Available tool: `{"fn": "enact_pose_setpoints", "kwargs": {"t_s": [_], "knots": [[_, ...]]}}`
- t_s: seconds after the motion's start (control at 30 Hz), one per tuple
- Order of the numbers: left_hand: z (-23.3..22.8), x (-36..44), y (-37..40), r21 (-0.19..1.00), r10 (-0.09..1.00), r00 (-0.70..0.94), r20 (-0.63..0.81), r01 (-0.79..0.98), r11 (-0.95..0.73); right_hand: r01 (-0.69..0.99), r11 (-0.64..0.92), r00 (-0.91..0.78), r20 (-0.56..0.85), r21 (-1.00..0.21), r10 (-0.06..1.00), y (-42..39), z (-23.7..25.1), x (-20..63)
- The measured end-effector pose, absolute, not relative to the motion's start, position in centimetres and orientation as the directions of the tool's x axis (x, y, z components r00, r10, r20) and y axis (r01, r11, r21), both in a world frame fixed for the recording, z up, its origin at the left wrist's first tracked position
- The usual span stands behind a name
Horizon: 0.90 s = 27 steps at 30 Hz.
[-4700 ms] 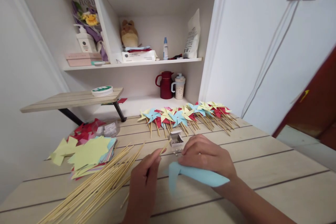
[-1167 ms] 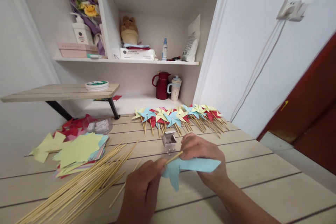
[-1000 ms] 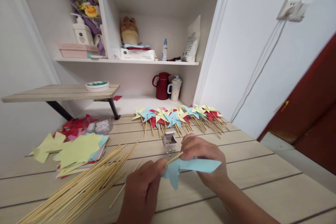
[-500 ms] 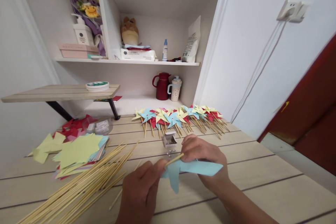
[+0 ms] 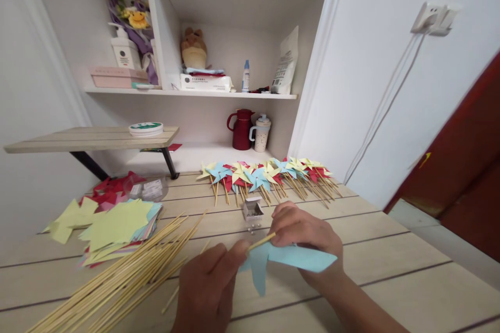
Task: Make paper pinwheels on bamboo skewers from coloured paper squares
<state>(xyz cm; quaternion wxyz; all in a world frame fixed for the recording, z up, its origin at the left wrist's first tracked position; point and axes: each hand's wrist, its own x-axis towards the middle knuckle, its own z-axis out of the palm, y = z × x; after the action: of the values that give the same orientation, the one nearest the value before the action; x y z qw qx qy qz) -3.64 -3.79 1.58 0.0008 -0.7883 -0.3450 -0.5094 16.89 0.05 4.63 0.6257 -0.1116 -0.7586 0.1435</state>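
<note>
I'm sat at a pale wood-plank table (image 5: pixel 410 250) pushed into a corner with plain white walls (image 5: pixel 375 62) all round. Straight ahead there's a white built-in shelf unit (image 5: pixel 234 94), open cubbies, kinda cluttered. Off to my left a small wooden riser shelf (image 5: pixel 89 139) stands on black legs. High on the wall to my right there's a white socket (image 5: pixel 433 16) with two cables (image 5: pixel 386 104) hanging down diagonally. Further right is a dark red door (image 5: pixel 461 156), with a bit of light floor (image 5: pixel 437 234) below it. Lighting's soft and even, looks like daylight.
</note>
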Motion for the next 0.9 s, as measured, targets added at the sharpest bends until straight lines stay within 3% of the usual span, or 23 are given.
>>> {"fn": "enact_pose_setpoints", "kwargs": {"t_s": [0.17,0.33,0.6,0.9], "knots": [[2.1,-2.3,-4.1,0.655,0.738,0.164,0.654,0.365,-0.662,0.025,0.949,-0.194,0.930,-0.313,0.312,0.2,4.7,17.1],[2.2,-2.1,-4.1,0.781,0.830,0.144,0.538,0.286,-0.556,0.006,0.942,-0.175,0.927,-0.335,0.330,0.0,4.8,17.1],[2.4,-2.1,-4.0,0.772,0.815,0.092,0.572,0.274,-0.573,-0.004,0.928,-0.151,0.918,-0.372,0.367,-0.1,4.9,17.1],[1.9,-2.1,-3.6,0.619,0.698,0.113,0.707,0.379,-0.688,-0.042,0.927,-0.136,0.921,-0.372,0.364,-0.3,5.2,17.0]]}}
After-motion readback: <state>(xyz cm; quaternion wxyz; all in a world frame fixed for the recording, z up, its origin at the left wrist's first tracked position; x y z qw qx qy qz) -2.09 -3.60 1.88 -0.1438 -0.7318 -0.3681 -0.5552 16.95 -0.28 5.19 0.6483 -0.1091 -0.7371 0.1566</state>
